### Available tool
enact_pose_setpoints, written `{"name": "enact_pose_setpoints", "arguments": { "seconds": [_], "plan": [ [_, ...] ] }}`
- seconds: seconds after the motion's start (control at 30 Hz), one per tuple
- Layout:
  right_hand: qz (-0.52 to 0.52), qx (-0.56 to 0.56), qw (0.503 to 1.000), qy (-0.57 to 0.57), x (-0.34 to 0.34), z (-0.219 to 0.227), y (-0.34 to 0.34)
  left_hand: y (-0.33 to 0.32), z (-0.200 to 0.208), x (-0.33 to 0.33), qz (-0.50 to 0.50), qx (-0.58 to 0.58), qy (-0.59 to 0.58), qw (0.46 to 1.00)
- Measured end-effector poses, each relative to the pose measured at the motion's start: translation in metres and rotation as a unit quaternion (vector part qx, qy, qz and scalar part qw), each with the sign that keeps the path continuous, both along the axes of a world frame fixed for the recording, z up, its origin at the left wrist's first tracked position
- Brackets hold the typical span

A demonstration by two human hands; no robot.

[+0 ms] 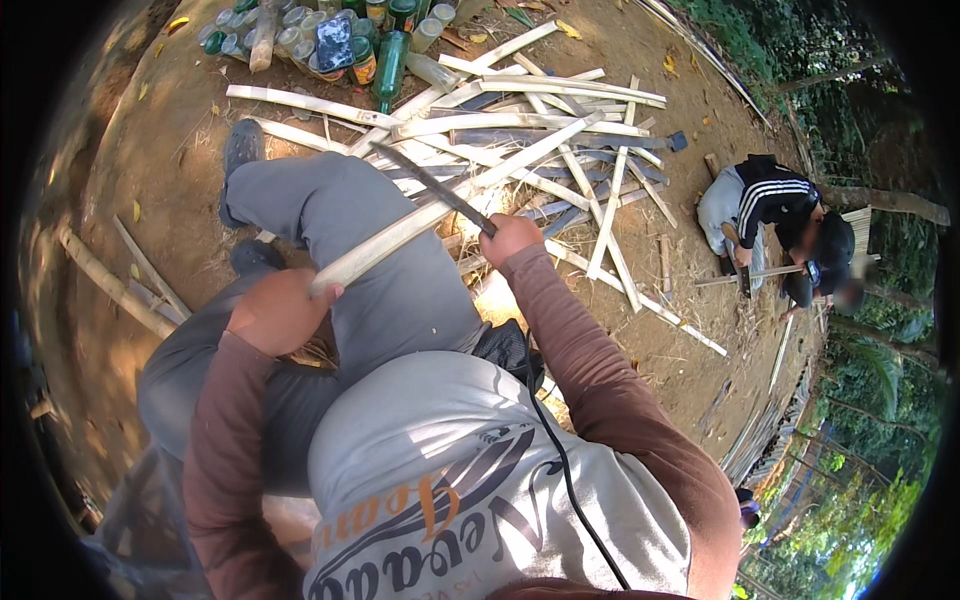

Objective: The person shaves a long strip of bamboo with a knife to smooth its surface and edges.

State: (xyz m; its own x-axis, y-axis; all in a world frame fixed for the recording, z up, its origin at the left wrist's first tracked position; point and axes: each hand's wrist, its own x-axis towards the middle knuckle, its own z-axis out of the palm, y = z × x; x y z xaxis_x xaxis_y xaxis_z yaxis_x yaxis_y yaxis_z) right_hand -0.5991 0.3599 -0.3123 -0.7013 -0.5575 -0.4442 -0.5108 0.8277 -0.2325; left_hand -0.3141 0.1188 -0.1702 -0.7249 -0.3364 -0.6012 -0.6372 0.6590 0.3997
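Splitting a bamboo strip

I'm clamping my left hand (283, 312) on a pale, long split bamboo strip (420, 225); my right hand (510, 238) is gripping a dark machete (432, 187) laid across it.

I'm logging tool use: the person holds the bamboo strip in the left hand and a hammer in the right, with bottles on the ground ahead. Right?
Not quite. The head view shows the right hand gripping a long-bladed knife, not a hammer. The left hand does hold the bamboo strip, and bottles stand ahead.

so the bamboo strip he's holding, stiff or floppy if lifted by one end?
Probably fairly stiff: the bamboo strip spans straight from the left hand without sagging. Likely light, being thin and split. Flat-sided, so unlikely to roll.
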Motion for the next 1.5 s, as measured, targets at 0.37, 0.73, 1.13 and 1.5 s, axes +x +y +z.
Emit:
{"name": "enact_pose_setpoints", "arguments": {
  "seconds": [0.37,0.73,1.13,1.5],
  "plan": [
    [-0.16,-0.066,0.983,0.061,-0.068,-0.07,0.055,-0.008,0.006,-0.01,0.011,0.035,-0.008,0.999],
    [-0.204,0.014,0.977,0.064,-0.107,-0.053,0.091,-0.021,0.038,0.026,0.066,0.133,0.016,0.989],
    [-0.08,-0.053,0.995,0.017,-0.016,-0.027,0.055,0.014,0.089,0.048,-0.061,-0.305,0.183,0.932],
    [-0.117,0.03,0.992,0.047,-0.056,-0.026,0.074,0.033,0.069,0.041,0.007,-0.249,0.103,0.963]
  ]
}}
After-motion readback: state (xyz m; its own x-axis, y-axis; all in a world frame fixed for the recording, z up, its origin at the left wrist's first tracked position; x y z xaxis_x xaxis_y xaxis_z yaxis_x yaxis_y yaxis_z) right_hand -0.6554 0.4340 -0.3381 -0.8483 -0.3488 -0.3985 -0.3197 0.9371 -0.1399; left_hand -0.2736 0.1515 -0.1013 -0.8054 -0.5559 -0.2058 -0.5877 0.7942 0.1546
